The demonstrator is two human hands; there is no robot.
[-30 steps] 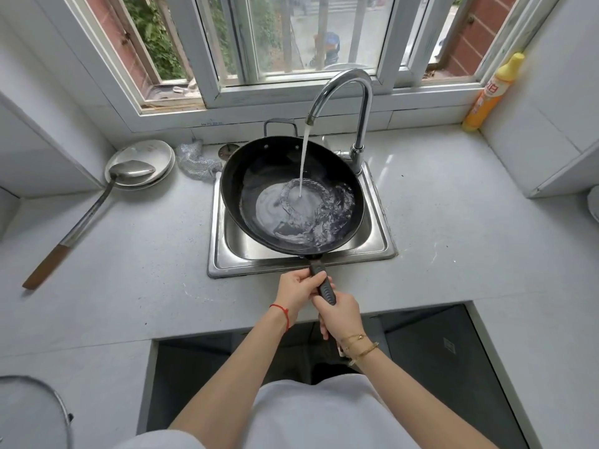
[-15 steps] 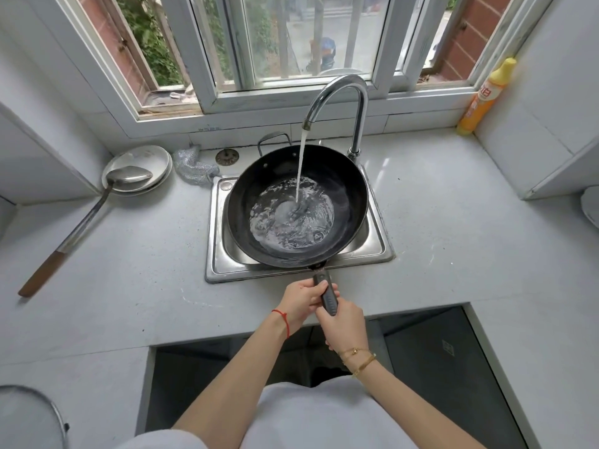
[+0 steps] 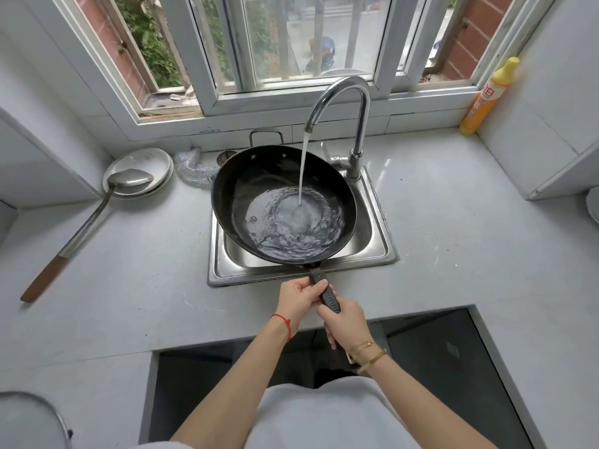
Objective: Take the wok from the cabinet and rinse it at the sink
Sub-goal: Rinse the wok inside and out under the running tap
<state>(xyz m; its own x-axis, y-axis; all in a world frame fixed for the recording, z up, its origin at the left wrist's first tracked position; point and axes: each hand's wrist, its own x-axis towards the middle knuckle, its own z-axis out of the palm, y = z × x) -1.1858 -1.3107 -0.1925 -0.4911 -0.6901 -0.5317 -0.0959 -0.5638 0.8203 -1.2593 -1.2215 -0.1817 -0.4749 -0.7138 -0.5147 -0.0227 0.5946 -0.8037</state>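
From the head view, I gripped the wok [image 3: 285, 205] handle [image 3: 325, 291] with both hands, left hand [image 3: 299, 298] ahead and nearer the bowl, right hand [image 3: 348, 322] behind. The wok hung over the sink [image 3: 382, 241], straight out from my grip, under the tap [image 3: 340, 102] stream.

The wok [image 3: 259, 176] is dark matt metal, wet-glossy inside. Beneath it, the sink [image 3: 379, 234] is brushed steel; left of the sink, the ladle [image 3: 84, 222] is polished metal, wood-handled.
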